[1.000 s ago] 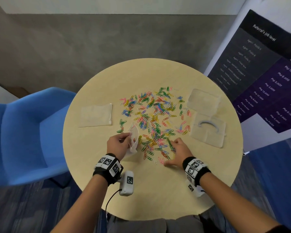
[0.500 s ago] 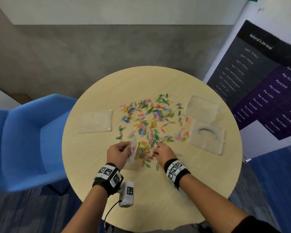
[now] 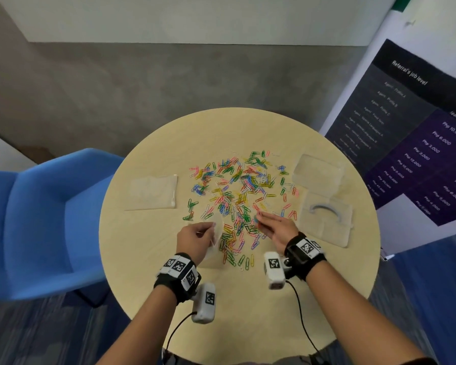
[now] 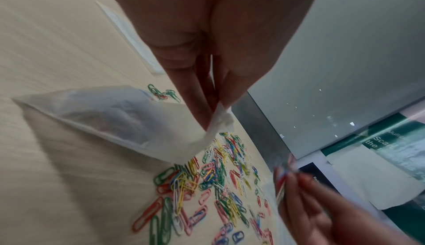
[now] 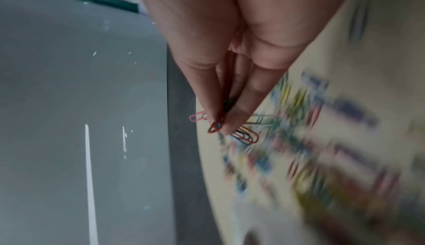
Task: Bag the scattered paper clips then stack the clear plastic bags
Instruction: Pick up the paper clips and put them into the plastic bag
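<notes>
While my left hand (image 3: pixel 194 239) pinched a clear bag (image 4: pixel 119 119) holding clips, my right hand (image 3: pixel 275 229) gripped several paper clips (image 5: pixel 230 125) at three o'clock.

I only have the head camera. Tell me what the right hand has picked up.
Observer: The right wrist view shows the right hand pinching a few clips between thumb and fingertips; a red one sticks out at the tips.
Operator: Now check the left hand's bag. Report what's inside.
Observer: In the left wrist view the left hand pinches the clear bag at its mouth edge. Faint bluish and pinkish shapes show through the plastic, too blurred to count.
Operator: Say where the mouth points.
Observer: The mouth end is lifted above the table and points toward the pile.
</notes>
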Action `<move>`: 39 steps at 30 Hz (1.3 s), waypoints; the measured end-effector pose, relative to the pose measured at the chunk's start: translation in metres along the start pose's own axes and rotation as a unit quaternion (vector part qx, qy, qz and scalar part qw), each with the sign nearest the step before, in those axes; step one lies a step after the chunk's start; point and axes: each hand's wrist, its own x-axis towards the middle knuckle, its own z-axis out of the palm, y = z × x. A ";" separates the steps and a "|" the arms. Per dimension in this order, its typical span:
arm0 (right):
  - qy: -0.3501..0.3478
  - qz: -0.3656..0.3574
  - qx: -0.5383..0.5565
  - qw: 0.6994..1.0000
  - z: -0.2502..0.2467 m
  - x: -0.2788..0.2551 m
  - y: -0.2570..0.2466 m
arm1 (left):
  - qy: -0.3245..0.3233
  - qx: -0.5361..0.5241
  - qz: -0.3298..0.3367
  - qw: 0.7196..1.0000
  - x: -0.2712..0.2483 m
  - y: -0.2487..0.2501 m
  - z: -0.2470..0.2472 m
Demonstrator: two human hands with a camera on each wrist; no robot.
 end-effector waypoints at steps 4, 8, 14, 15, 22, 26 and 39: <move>-0.075 0.015 0.072 0.994 0.050 -0.019 0.010 | -0.008 0.016 0.010 1.000 0.000 -0.001 0.002; -0.067 -0.030 -0.028 0.997 0.080 -0.017 0.044 | -0.007 0.020 0.021 1.000 0.002 0.000 -0.004; -0.047 -0.065 -0.361 0.929 0.091 -0.006 0.061 | -0.003 0.031 0.039 0.999 0.001 -0.005 -0.014; -0.061 -0.072 -0.425 0.900 0.094 -0.008 0.058 | -0.004 0.039 0.045 0.998 0.000 -0.005 -0.014; -0.095 -0.179 -0.667 0.717 0.111 -0.014 0.043 | -0.001 0.013 0.029 1.000 -0.002 -0.006 -0.020; -0.169 -0.161 -0.676 0.699 0.113 -0.020 0.031 | 0.003 0.020 0.028 0.999 -0.002 -0.009 -0.029; -0.260 -0.288 -0.821 0.418 0.134 0.056 0.077 | 0.148 -0.076 0.000 0.986 -0.025 -0.036 -0.097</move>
